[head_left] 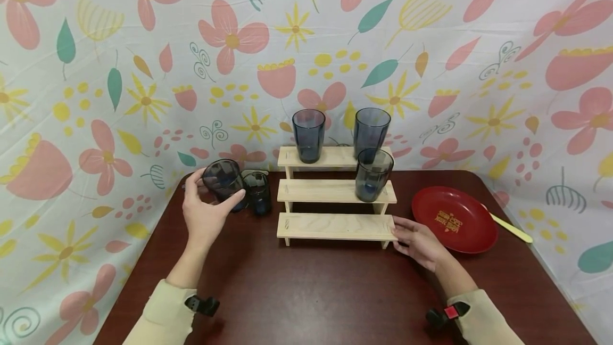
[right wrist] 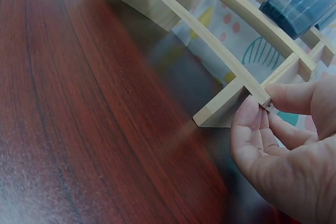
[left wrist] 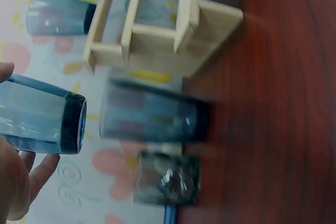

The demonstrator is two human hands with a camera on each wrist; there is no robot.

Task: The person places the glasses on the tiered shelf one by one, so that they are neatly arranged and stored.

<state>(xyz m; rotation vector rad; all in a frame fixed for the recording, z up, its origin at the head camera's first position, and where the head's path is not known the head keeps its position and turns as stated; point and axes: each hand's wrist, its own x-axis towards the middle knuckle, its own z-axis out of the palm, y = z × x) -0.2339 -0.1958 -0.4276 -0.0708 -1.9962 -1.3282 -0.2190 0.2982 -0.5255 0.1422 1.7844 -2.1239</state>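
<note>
My left hand [head_left: 206, 217] grips a blue-grey drinking glass [head_left: 221, 177], thumb on one side and fingers on the other. In the left wrist view this glass is raised clear of the table. Close to it on the table stand another blue glass [left wrist: 152, 114] and a shorter, dark faceted glass [left wrist: 168, 179]. With thumb and fingers, my right hand [head_left: 419, 242] pinches the right end of the lowest step of a three-step wooden rack [head_left: 335, 225]. Two glasses stand on its top step, left [head_left: 308, 134] and right [head_left: 372, 124]; a third glass [head_left: 373, 177] is on the middle step's right end.
A red plate [head_left: 431, 204] with gold lettering lies right of the rack. A pale yellow-handled utensil [head_left: 512, 228] sticks out from beside it. Behind the dark red-brown table [head_left: 306, 292] hangs a flower-patterned cloth [head_left: 167, 63].
</note>
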